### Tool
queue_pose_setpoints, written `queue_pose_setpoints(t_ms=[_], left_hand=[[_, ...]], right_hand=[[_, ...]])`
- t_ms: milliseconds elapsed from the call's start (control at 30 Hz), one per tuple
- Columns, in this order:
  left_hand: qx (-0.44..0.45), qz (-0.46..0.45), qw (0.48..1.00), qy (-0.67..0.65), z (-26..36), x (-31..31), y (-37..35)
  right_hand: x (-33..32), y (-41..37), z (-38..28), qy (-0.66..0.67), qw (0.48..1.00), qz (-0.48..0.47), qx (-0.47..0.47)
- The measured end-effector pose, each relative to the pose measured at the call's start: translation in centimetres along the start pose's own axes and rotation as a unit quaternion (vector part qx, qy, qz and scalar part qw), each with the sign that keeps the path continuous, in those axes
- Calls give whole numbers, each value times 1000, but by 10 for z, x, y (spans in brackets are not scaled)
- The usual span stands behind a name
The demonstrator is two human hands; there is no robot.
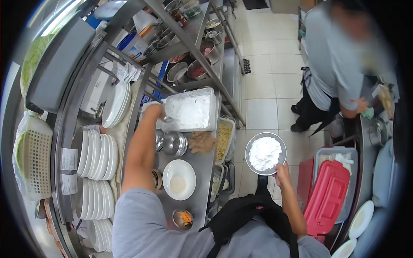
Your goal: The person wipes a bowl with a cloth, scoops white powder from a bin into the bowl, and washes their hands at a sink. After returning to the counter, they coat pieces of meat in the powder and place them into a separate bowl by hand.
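We've got a narrow kitchen aisle: floor (260, 88) in pale square tiles, grout lines visible. Left side, we log a stainless-steel counter (202, 163) and steel shelving (66, 129) running alongside, two paper labels (69, 159) on its edge. Right side, another metal work counter (365, 127), partly blocked. Far end, we see a dark mat (255, 4) on the tiles. Light's bright and whitish, strongest upper left; we can't make out the source. Edges curve and fall to black.
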State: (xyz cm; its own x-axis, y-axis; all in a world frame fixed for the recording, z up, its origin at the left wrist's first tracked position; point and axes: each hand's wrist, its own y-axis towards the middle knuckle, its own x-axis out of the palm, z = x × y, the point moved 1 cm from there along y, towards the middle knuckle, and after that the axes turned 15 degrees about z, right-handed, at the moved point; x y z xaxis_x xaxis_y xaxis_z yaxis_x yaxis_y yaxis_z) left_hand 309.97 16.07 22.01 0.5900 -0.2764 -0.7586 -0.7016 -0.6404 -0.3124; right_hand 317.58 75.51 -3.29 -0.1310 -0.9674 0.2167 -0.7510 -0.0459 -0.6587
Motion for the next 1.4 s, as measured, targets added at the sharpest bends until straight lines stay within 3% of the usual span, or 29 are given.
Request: queue_pose_setpoints(t_ms=[100,133,167,200,233,267,300,333,367,400,433,467,500,567,600,633,700,767,833,867,900,933,967,1000,1067,1100,1133,1200,1400], left_hand=[[-47,12,981,-186,-2,14,-51],[-51,84,971,-219,-17,66,-23],[-5,77,961,-265,-34,109,6],[19,112,932,-343,-34,95,-39],[13,96,892,-442,-44,118,-35],[18,78,889,-451,-38,109,-62],[60,-9,782,-621,-42,125,-67],[39,13,745,-665,-34,133,-73],[86,172,751,-632,-34,161,-48],[140,135,792,-578,-25,150,-50],[319,247,718,-567,-1,146,-65],[329,173,717,-590,13,154,-39],[358,157,710,-587,34,147,-38],[324,225,869,-300,63,128,-125],[425,188,758,-458,105,114,-181],[506,140,613,-590,150,98,-231],[487,87,662,-564,224,93,-268],[615,103,610,-490,290,50,-385],[656,24,613,-440,356,48,-474],[682,-23,554,-477,394,69,-506],[713,-31,560,-421,420,70,-553],[730,-57,549,-402,453,88,-587],[758,-57,502,-413,484,109,-623],[750,-89,522,-395,511,133,-656],[755,-83,497,-421,568,197,-708],[740,-88,508,-432,596,229,-732],[734,-71,550,-390,631,278,-744],[682,-61,695,-220,686,330,-781],[540,-56,821,-180,808,495,-810]], right_hand=[[-17,-28,9,31,996,78,-21],[-24,-43,10,54,996,65,-32],[-34,-58,11,79,994,62,-45],[-44,-74,16,109,990,71,-63],[-54,-89,24,146,981,97,-84],[-75,-99,39,133,980,128,-68],[-88,-113,52,154,971,175,-61],[-105,-122,64,180,968,159,-68],[-110,-156,53,213,947,210,-117],[-133,-166,67,154,953,234,-117],[-144,-206,57,168,940,230,-190],[-162,-232,60,173,932,257,-190],[-169,-251,71,179,921,288,-191],[-199,-273,104,219,909,315,-163],[-220,-282,128,234,888,357,-169],[-239,-301,146,269,873,379,-145],[-283,-332,176,347,823,439,-98],[-320,-363,210,382,753,532,-66],[-371,-391,273,383,699,598,-77],[-402,-394,315,387,686,606,-110],[-413,-416,314,377,673,614,-167],[-422,-438,302,396,654,627,-146],[-435,-452,299,412,637,640,-121],[-455,-454,316,404,650,633,-111],[-493,-461,350,442,596,653,-155],[-512,-463,363,431,614,645,-146],[-531,-463,374,438,608,646,-145],[-560,-455,386,439,605,649,-142],[-635,-400,427,432,645,619,-116]])
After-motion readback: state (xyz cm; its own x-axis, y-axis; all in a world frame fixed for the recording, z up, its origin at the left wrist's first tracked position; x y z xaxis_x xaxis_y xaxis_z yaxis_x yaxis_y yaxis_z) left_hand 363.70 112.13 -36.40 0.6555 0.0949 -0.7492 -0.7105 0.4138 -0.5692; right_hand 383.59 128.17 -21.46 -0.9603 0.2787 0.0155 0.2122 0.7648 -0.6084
